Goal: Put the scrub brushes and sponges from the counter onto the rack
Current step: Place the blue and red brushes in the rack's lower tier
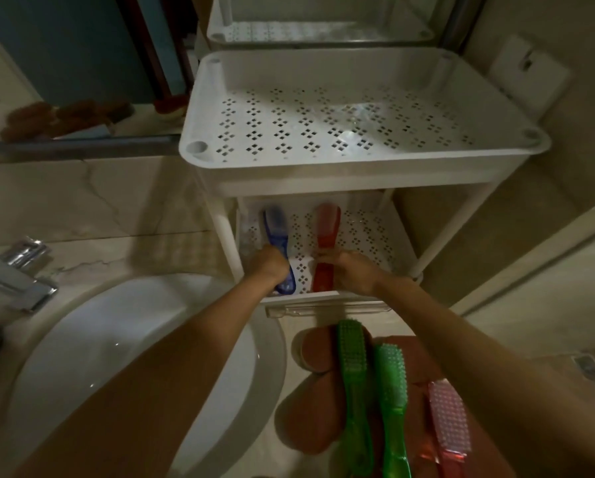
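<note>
Setting: dim bathroom, marble table (pixel 92 201) with a white oval sink (pixel 92 357) on the left and a white perforated plastic rack (pixel 358 167) standing at the back.
Blue brush: translucent blue plastic scrub brush (pixel 275 229) lies on the rack's lower shelf (pixel 368 236), handle toward the person.
Red brush: translucent red plastic scrub brush (pixel 327 229) lies beside it on the same shelf, apart from the blue one.
Left hand: left hand (pixel 268 265) is clenched around the blue brush's handle, fingers curled under.
Right hand: right hand (pixel 349 272) is closed over the red brush's handle.
Top shelf: upper tray of the rack holds nothing visible.
Left to move: two green plastic scrub brushes (pixel 351 374), one pink scrub brush (pixel 449 419) and reddish-brown oval sponges (pixel 310 426) lie on the table near the person.
Progress: early; two brushes reach the rack, neither visibly released, and most items wait.
Next: likely letting go, then fetching the green pair.
</note>
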The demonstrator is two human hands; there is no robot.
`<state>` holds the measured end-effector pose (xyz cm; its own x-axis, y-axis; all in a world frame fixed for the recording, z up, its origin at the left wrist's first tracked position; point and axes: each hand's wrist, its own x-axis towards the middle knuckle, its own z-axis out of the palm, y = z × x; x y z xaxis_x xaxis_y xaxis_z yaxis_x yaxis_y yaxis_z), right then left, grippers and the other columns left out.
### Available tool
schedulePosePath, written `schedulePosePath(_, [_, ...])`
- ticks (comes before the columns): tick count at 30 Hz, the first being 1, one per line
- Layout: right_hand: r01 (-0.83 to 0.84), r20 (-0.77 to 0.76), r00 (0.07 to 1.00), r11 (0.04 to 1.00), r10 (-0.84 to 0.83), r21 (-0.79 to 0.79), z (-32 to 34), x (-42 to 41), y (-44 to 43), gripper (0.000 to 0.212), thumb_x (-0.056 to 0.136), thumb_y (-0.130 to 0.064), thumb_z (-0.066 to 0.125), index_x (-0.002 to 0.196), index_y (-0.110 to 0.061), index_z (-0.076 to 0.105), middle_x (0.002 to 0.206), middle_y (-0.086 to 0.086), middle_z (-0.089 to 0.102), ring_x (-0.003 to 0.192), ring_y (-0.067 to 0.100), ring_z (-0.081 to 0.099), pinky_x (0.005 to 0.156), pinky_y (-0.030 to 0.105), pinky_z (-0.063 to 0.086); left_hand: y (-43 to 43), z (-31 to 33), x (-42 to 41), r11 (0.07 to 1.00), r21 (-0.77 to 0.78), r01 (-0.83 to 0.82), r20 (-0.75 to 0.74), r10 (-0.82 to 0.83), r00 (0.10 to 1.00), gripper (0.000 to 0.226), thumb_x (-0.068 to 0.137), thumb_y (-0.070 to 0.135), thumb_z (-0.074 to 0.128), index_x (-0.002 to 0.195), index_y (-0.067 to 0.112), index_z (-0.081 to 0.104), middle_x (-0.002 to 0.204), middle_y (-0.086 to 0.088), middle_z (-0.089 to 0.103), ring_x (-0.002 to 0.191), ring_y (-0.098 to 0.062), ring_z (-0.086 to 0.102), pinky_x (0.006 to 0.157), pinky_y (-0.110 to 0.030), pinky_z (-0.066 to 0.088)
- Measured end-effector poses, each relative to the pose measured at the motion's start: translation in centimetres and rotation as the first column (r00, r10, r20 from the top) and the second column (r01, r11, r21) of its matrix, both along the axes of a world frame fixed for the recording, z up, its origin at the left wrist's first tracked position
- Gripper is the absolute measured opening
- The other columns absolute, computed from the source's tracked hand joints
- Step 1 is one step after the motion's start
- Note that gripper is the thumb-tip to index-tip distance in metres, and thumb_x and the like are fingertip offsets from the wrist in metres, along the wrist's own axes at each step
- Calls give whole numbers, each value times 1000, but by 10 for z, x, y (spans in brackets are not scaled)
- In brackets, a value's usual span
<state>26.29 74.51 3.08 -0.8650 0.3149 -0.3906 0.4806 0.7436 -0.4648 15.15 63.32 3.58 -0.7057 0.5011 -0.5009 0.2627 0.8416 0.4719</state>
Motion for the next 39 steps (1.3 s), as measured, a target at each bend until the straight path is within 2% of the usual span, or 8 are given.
schedulePosePath(3, [32, -125, 991, 998, -39, -57, 3, 5, 3, 39, 85, 0, 58, 123, -6, 59, 135, 14, 55, 129, 28, 47, 112, 33, 33, 0, -4, -4, 999, -32, 24, -63, -26, 998, 25, 98, 11, 39, 99, -3, 60, 121, -23, 61, 112, -34, 60, 84, -36, 48])
schedulePosePath(6, [232, -277, 933, 972, -230, -24, 5, 1, 3, 32, 86, 3, 51, 113, -7, 65, 123, 11, 64, 116, 24, 58, 98, 29, 43, 5, -9, -4, 997, 5, -71, -100, 71, 992, 36, 98, 12, 41, 131, -1, 40, 132, -21, 52, 118, -33, 54, 96, -37, 45])
schedulePosePath(9, [491, -229, 835, 865, -501, -106, -6, -17, 7, 24, 91, -15, 53, 110, -2, 60, 107, 9, 64, 100, 24, 62, 79, 28, 45, 10, -14, -9, 985, 97, -144, -86, 152, 985, 43, 99, 12, 36, 141, 3, 28, 139, -20, 45, 121, -31, 51, 98, -34, 43])
schedulePosePath(12, [554, -123, 808, 814, -576, -172, -20, -33, 10, 38, 87, -24, 61, 118, -2, 54, 114, 12, 65, 101, 27, 63, 79, 31, 47, 9, -16, -9, 990, 51, -133, -38, 135, 990, 57, 100, 12, 34, 149, 3, 8, 151, -19, 30, 132, -30, 41, 109, -33, 38])
schedulePosePath(18, [456, -146, 878, 889, -457, -36, -26, -53, -6, 29, 90, -11, 51, 115, 2, 54, 115, 20, 65, 102, 33, 63, 75, 29, 46, 10, -11, -12, 949, 188, -252, -61, 267, 962, 41, 97, 0, 34, 138, 0, 32, 136, -21, 47, 122, -34, 49, 104, -36, 41])
schedulePosePath(21, [338, -192, 922, 941, -335, -18, -30, -62, -18, 27, 94, -12, 45, 116, 1, 54, 113, 19, 66, 100, 32, 63, 75, 28, 44, 12, -10, -14, 935, 212, -285, -70, 306, 950, 43, 97, 3, 37, 140, -1, 31, 135, -22, 45, 126, -34, 46, 102, -34, 38])
schedulePosePath(32, [307, -228, 914, 939, -335, -153, -31, -66, -27, 27, 96, -10, 41, 116, 1, 55, 117, 21, 64, 103, 33, 60, 75, 23, 39, 18, -9, -11, 804, 409, -431, 25, 463, 886, 41, 102, 17, 19, 138, 8, 38, 128, -19, 54, 115, -31, 54, 102, -36, 43])
schedulePosePath(39, [299, -223, 915, 935, -337, -190, -14, -54, -36, 34, 95, -16, 45, 122, 3, 50, 121, 23, 60, 110, 38, 58, 92, 39, 47, 12, 4, -3, 898, 278, -341, -43, 366, 930, 51, 101, 12, 29, 149, 6, 14, 150, -18, 30, 136, -31, 37, 113, -33, 30])
